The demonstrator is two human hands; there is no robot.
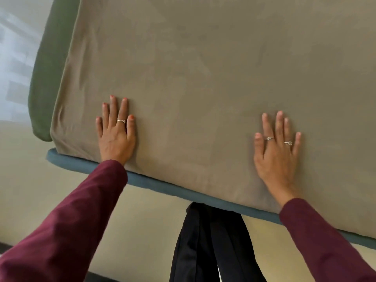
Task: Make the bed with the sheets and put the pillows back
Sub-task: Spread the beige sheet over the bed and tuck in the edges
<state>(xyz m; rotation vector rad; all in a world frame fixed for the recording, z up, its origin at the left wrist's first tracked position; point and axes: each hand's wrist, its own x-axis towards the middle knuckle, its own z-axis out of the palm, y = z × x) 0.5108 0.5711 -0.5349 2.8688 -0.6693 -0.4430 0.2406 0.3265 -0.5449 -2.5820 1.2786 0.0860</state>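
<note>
A taupe sheet lies stretched over the top of the bed and fills most of the view. My left hand rests flat on it near the bed's near left corner, fingers spread. Further right, my right hand presses flat on the sheet close to the near edge, fingers apart too. Neither hand holds anything. Along the bed's left side a green sheet covers the mattress. No pillows are in view.
A blue-grey padded bed frame edge runs under the near side of the mattress. My dark trousers stand against it. Pale floor lies to the left and below, with bright light at the far left.
</note>
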